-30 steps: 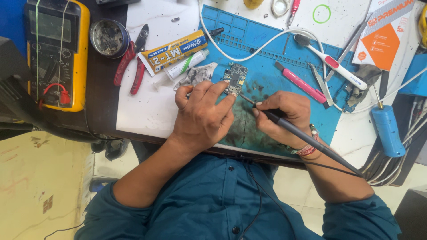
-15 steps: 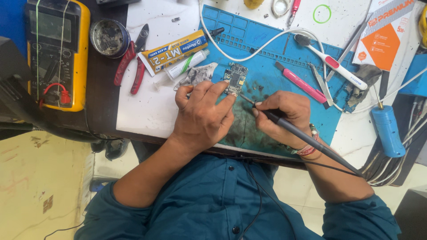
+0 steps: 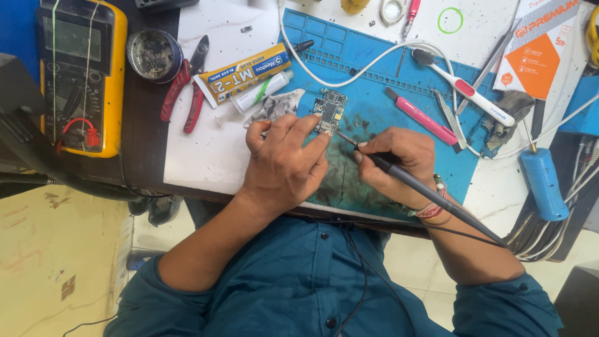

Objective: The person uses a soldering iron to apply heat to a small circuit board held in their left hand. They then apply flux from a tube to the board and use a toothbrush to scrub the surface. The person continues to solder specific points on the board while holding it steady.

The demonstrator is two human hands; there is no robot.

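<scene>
Soldering iron tip meets small circuit board on blue work mat.
Left hand pins the board with its fingertips; right hand grips the iron like a pen. Work looks midway, board bare, unassembled.

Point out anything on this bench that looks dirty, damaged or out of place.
The blue mat is smeared with dark grime around the small circuit board, under the left hand and the right hand holding the soldering iron. A crumpled, stained scrap of paper lies beside the board. Nothing looks spilled or broken.
</scene>
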